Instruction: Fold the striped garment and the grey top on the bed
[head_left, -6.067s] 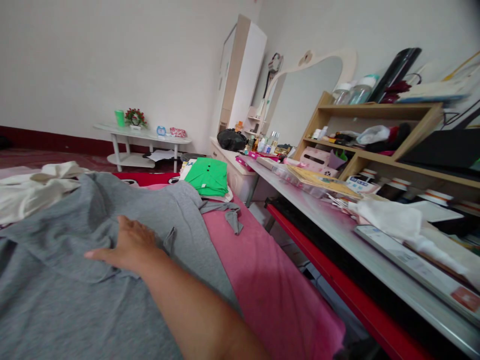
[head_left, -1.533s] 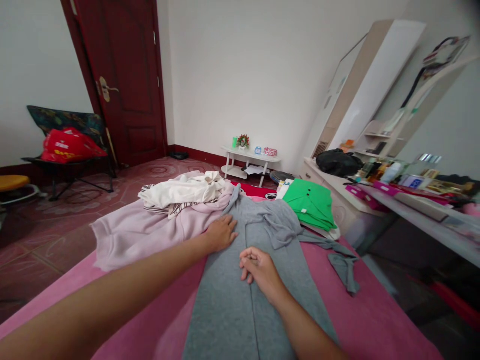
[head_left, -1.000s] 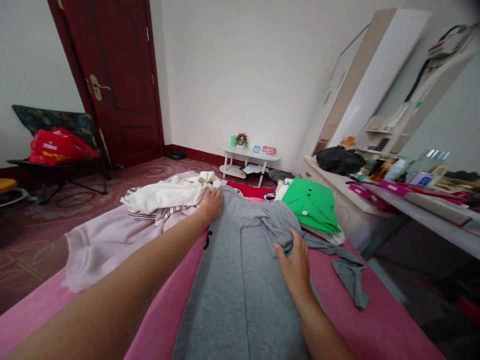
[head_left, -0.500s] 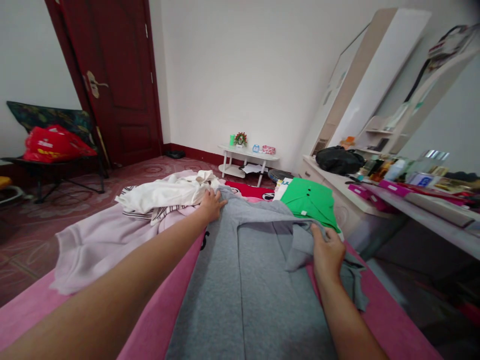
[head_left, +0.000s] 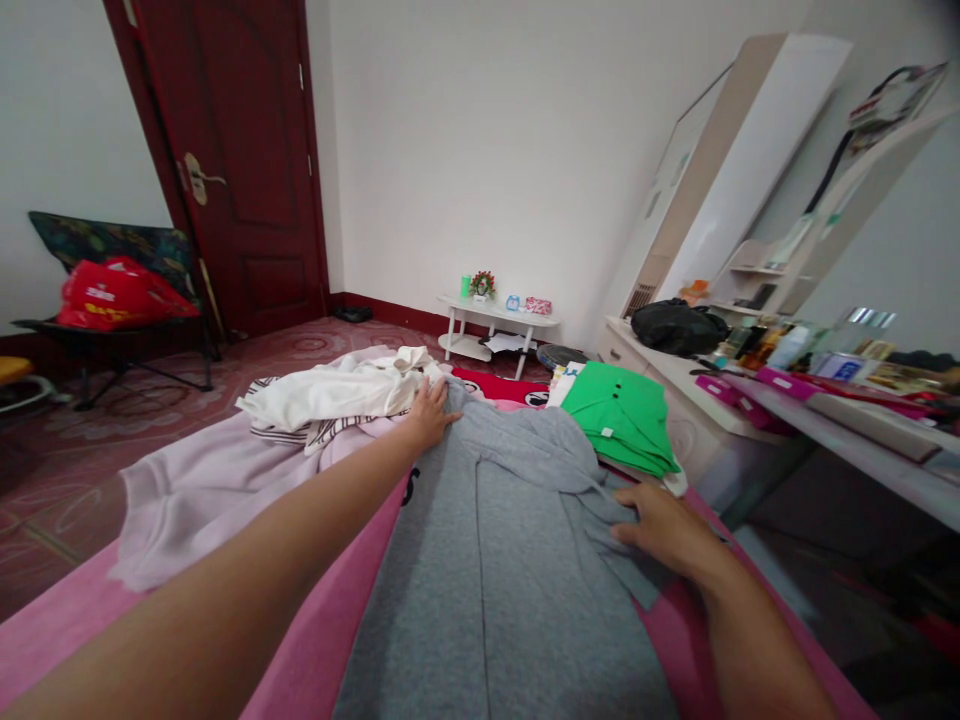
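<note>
A long grey knit garment point(head_left: 517, 570) lies stretched out towards me over a pink cover, with a seam or crease line down its middle. My left hand point(head_left: 433, 412) rests on its far left corner, fingers stretched out over the cloth. At the right edge my right hand point(head_left: 660, 525) has thumb and fingers apart, beside the folded-in grey sleeve point(head_left: 611, 545); whether the fingertips touch the cloth is hard to tell. Just beyond that hand sits a folded green shirt point(head_left: 619, 415). White clothing point(head_left: 337, 390) lies left of my left hand, on top of a pale pink garment point(head_left: 217, 490).
The pink cover point(head_left: 330, 620) spreads underneath. A dressing table point(head_left: 750, 405) with bottles and a black bag point(head_left: 679, 328) stands close on the right. Further off are a small white table point(head_left: 499, 315), a red door point(head_left: 232, 170) and a chair holding a red bag point(head_left: 120, 293).
My right hand has let go of the grey cloth and moved slightly down and outward. The garment's upper right part now lies flatter, its sleeve folded in. My left hand stays at the far left corner.
</note>
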